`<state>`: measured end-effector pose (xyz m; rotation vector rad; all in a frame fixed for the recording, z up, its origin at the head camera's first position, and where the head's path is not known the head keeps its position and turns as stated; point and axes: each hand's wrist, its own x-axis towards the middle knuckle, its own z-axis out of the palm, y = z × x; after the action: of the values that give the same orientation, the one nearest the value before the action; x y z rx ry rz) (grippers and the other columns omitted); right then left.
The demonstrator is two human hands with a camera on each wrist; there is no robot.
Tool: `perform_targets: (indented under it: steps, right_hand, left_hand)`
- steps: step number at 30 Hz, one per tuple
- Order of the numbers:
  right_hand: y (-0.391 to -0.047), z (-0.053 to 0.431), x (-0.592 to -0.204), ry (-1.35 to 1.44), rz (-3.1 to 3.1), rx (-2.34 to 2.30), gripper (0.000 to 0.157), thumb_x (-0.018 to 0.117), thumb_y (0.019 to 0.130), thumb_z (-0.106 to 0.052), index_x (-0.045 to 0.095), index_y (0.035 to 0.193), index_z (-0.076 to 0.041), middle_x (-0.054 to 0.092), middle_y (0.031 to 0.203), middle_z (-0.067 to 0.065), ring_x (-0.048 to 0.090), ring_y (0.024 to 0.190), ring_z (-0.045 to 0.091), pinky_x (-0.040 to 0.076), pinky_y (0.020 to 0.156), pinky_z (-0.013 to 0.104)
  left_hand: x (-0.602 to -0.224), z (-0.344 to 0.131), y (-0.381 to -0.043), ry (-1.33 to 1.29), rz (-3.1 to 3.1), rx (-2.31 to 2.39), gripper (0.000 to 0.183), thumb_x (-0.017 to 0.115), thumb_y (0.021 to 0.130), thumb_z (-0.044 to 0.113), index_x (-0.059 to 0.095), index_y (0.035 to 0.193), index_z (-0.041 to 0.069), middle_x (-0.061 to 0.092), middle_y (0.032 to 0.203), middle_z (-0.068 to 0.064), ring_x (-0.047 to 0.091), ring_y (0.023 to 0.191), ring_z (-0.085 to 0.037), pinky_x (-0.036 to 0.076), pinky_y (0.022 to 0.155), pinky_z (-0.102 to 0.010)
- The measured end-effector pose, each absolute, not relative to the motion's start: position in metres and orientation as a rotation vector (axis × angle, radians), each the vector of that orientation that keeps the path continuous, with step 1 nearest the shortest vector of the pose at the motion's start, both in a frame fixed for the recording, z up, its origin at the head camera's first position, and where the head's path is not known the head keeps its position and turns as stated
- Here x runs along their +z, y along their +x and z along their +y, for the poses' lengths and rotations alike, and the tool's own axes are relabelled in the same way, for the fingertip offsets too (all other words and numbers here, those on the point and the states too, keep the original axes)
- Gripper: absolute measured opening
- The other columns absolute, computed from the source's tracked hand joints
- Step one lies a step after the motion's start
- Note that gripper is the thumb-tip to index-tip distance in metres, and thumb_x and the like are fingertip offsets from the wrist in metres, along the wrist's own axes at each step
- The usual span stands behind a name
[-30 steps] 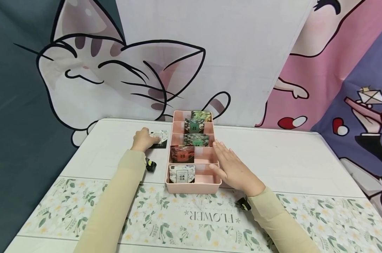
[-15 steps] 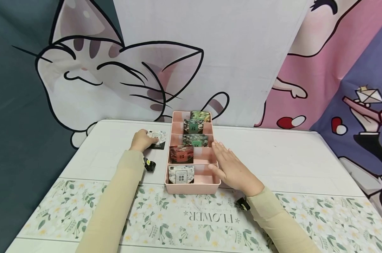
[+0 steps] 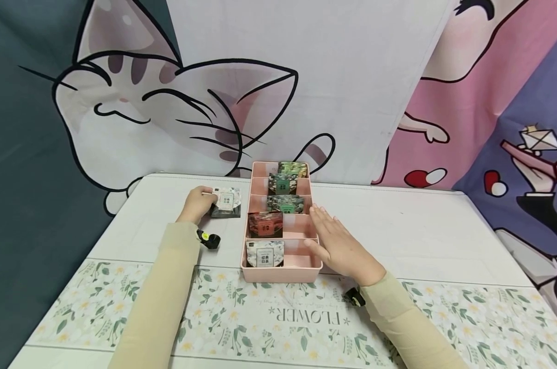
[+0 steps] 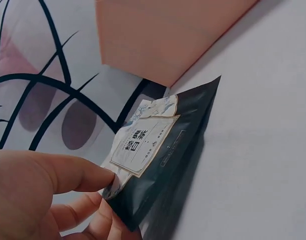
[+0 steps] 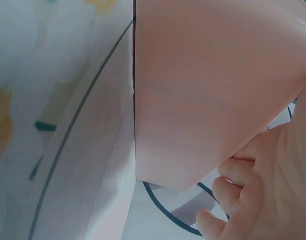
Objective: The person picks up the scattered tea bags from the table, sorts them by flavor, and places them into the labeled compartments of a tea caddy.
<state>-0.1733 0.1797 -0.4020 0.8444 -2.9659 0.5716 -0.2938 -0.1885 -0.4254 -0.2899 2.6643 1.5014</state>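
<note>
My left hand (image 3: 197,204) pinches a white-and-black tea sachet (image 3: 226,201) by its left edge, to the left of a long pink divided box (image 3: 280,275). In the left wrist view the thumb lies on the printed face of the sachet (image 4: 148,145) and the other fingers are behind it; the sachet is tilted over the white table. My right hand (image 3: 343,247) rests against the right side of the box, fingers straight. The right wrist view shows its fingers along the rim of the pink wall (image 5: 217,90).
Each box compartment bears sachets on show: a white one (image 3: 265,254), a red one (image 3: 265,225), dark green ones (image 3: 285,204) and a yellow-green one (image 3: 293,168). A flower-print strip (image 3: 241,328) crosses the table front. A cartoon curtain (image 3: 352,77) hangs behind.
My left hand has shifted slightly left and back toward the sachet's edge, and the sachet has moved a little left, with more of its face showing. The right hand has stayed in place.
</note>
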Motion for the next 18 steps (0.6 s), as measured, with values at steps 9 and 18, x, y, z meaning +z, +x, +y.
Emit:
perform_targets:
  steps: [9, 18]
  right_hand:
    - [-0.174, 0.18, -0.404, 0.846, -2.97, 0.573, 0.078, 0.039, 0.108, -0.05, 0.012, 0.162, 0.0, 0.008, 0.169, 0.014, 0.011, 0.155, 0.035, 0.01, 0.126, 0.05]
    - [-0.174, 0.18, -0.403, 0.847, -2.957, 0.571, 0.078, 0.038, 0.108, -0.051, 0.012, 0.162, -0.001, 0.009, 0.169, 0.015, 0.011, 0.155, 0.035, 0.013, 0.126, 0.053]
  left_hand:
    - [-0.424, -0.195, -0.287, -0.335, 2.641, 1.618, 0.038, 0.051, 0.1, 0.013, 0.058, 0.133, -0.006, 0.058, 0.098, -0.01, 0.052, 0.071, -0.007, 0.046, 0.061, -0.016]
    - [-0.413, -0.2, -0.276, -0.276, 2.602, 1.713, 0.039, 0.052, 0.104, 0.016, 0.057, 0.135, -0.007, 0.06, 0.109, -0.015, 0.059, 0.082, -0.01, 0.059, 0.081, -0.025]
